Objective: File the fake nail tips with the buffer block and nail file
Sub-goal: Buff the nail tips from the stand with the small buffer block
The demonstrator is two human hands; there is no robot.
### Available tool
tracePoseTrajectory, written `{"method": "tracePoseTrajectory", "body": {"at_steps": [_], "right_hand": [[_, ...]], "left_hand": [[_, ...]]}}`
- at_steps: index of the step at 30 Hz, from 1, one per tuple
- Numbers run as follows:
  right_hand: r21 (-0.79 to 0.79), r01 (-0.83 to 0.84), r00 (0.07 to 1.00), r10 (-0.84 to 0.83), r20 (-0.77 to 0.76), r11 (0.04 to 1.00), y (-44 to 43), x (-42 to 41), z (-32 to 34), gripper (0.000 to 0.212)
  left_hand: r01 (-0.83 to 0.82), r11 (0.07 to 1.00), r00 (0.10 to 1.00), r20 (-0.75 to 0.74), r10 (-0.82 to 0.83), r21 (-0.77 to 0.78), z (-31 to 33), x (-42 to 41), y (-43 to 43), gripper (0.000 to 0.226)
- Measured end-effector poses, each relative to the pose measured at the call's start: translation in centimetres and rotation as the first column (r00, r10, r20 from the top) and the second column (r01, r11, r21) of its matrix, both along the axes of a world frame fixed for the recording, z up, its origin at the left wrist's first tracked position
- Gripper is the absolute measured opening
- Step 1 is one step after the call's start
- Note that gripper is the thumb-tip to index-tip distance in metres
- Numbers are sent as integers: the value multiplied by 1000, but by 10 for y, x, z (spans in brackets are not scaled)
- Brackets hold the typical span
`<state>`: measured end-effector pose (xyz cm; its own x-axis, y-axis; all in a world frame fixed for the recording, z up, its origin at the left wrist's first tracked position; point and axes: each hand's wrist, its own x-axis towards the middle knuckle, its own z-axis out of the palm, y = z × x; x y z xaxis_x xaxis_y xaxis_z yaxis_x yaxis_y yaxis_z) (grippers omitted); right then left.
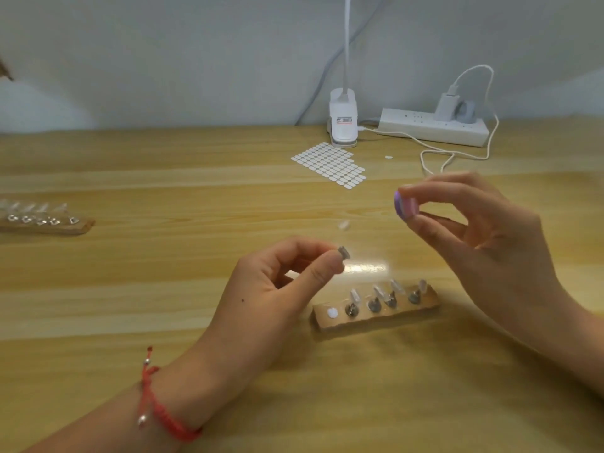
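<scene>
Light wooden desk [163, 289], pale wall behind. Fake nail tip [343, 225], clear and blurred, shows just above small metal peg [343, 253]. Left hand [271, 286] pinches peg between thumb and forefinger, up-left of wooden holder [376, 317]. Right hand [483, 230], up-right of holder, pinches pink-and-purple buffer block [407, 207]. Hands apart, block clear of tip. Holder carries four other tips [379, 291] on pegs, plus white sticky dot [332, 312]. Beyond holder: oval sticker sheet [330, 165], clip lamp base [342, 122], power strip [431, 125]. Far left of holder: second holder [45, 222].
</scene>
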<state>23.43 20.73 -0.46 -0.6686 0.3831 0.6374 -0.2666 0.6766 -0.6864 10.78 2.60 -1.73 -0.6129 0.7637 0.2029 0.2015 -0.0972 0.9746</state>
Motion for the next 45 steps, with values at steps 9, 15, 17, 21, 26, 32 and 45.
{"method": "tracePoseTrajectory", "body": {"at_steps": [9, 15, 17, 21, 26, 32, 45], "right_hand": [[140, 169, 930, -205, 305, 976, 26, 2, 0, 20], [419, 147, 783, -364, 505, 896, 36, -3, 7, 25], [435, 118, 848, -319, 423, 893, 30, -16, 22, 26], [451, -106, 794, -197, 575, 886, 18, -55, 34, 29], [519, -202, 703, -246, 667, 831, 16, -83, 25, 21], [-79, 1, 830, 43, 555, 997, 15, -62, 34, 20], [-758, -139, 915, 376, 148, 638, -39, -24, 37, 31]], "left_hand": [[-91, 994, 992, 98, 84, 67, -3, -5, 1, 14], [-111, 992, 984, 145, 101, 67, -5, -7, 2, 17], [-109, 991, 983, 158, 97, 71, -4, -7, 3, 15], [-124, 989, 977, 186, 106, 84, -1, -5, 4, 24], [-124, 989, 971, 217, 103, 86, 1, -3, 4, 28], [-108, 990, 974, 207, 88, 86, -1, -4, 4, 13], [-50, 994, 993, 109, 39, 95, 2, -3, 3, 14]]}}
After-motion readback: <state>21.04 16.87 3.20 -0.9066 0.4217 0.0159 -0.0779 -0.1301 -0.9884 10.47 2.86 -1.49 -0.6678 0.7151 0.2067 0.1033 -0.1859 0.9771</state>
